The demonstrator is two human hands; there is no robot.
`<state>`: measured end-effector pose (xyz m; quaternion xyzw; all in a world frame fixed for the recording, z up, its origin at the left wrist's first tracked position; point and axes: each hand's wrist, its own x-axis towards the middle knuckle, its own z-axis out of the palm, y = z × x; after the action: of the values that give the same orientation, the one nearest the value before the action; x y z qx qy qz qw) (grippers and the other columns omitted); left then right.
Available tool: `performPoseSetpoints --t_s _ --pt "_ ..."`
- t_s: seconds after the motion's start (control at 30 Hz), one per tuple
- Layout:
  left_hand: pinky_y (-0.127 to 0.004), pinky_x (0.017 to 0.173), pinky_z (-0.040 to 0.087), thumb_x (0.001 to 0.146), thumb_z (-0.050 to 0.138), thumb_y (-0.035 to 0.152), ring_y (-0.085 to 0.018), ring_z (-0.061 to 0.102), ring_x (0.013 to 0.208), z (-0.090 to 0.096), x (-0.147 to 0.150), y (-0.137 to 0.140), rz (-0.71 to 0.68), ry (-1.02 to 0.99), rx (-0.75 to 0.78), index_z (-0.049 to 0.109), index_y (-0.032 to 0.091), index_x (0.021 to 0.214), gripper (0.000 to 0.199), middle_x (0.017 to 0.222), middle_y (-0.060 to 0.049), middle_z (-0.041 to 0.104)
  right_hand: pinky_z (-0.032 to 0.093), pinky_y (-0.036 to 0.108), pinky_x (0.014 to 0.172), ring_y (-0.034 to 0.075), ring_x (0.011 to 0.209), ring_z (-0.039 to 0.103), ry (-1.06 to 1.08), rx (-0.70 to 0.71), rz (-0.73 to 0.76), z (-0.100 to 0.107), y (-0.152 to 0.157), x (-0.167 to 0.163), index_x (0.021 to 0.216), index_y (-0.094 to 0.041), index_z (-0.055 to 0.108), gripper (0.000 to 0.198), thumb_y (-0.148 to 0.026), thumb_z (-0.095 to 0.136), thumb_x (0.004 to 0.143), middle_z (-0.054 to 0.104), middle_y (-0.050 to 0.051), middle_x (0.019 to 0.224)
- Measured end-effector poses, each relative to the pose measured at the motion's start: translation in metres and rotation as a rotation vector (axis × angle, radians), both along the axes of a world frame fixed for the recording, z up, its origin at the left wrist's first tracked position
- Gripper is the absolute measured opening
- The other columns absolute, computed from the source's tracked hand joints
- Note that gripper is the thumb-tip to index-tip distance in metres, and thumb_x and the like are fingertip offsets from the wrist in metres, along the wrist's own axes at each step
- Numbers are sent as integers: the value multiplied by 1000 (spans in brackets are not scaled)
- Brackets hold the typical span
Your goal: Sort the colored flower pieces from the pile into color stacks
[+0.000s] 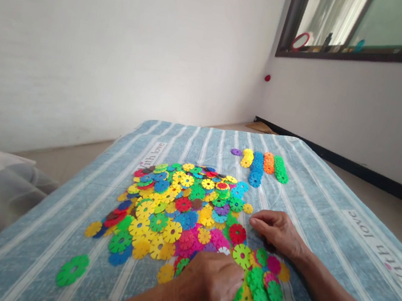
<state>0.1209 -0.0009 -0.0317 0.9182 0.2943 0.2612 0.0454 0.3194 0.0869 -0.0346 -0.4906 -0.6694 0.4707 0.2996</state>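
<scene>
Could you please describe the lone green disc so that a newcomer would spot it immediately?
On the blue striped cloth, find the multicoloured heap of notched discs. Move left of the left hand, towards the cloth's near left corner, to a single green disc. Bare cloth surrounds it on every side, while the other green discs lie touching or overlapping their neighbours.

Disc pile (183, 204) on cloth (331, 203) | disc rows (257, 170) behind, right
</scene>
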Motion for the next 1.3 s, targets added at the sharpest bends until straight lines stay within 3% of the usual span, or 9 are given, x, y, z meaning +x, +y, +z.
performPoseSetpoints --t_s 0.1,0.2,0.43,0.53,0.67,0.73,0.8,0.97,1.3 --pt "-25 47 28 85 42 11 -12 44 50 2 0 -1 -8 14 15 45 19 68 20 56 1 48 25 19 30 7 30 37 90 -139 -51 1 -1 -1 74 -18 64 32 -49 59 76 40 -8 41" --pt "-25 47 28 86 41 12 -12 43 50 6 -3 1 7 19 38 46 19 67 21 56 1 49 23 18 31 5 31 34 147 -124 -54 2 -4 -6 65 -17 62 31 -47 63 74 41 -7 40" --pt "-24 49 32 87 40 11 -13 47 53 4 -11 9 101 10 59 51 17 70 21 58 -1 51 32 19 38 6 37 45 346 -213 150 3 -17 -20 72 -15 67 29 -44 67 72 57 -3 50" --pt "-23 50 34 86 41 10 -12 47 53 4 -14 12 118 33 87 50 17 68 22 58 0 50 33 20 39 7 36 46 474 -182 115 2 -14 -16 75 -14 67 31 -45 66 74 60 -1 52" --pt "-26 58 41 85 43 12 -15 52 62 19 -28 24 388 143 83 52 17 68 20 65 -2 53 30 20 36 7 34 44 565 -155 -74 -5 0 -3 77 -14 67 29 -43 66 74 60 -1 50" --pt "-28 63 44 83 48 14 -18 55 69 32 -39 31 549 231 1 56 17 72 14 72 -4 56 28 19 34 7 33 44 588 -163 -114 -8 6 2 76 -14 67 28 -42 67 73 60 -1 49" --pt "-32 71 46 80 53 16 -21 58 81 46 -51 37 621 321 -114 59 17 81 6 82 -6 60 28 19 34 7 34 44 595 -168 -110 -10 9 4 76 -14 67 28 -41 68 73 60 -1 49" --pt "-34 82 44 74 58 21 -23 57 93 67 -72 43 588 427 -324 62 18 97 23 94 -6 61 28 18 34 7 35 46 565 -189 -71 -9 7 3 79 -13 66 28 -41 67 74 62 0 52" --pt "-33 87 44 72 59 21 -23 56 100 60 -77 48 541 473 -359 63 19 99 27 100 -6 62 30 16 36 5 37 47 511 -206 -43 -7 7 2 76 -14 65 29 -43 68 73 62 -1 56"
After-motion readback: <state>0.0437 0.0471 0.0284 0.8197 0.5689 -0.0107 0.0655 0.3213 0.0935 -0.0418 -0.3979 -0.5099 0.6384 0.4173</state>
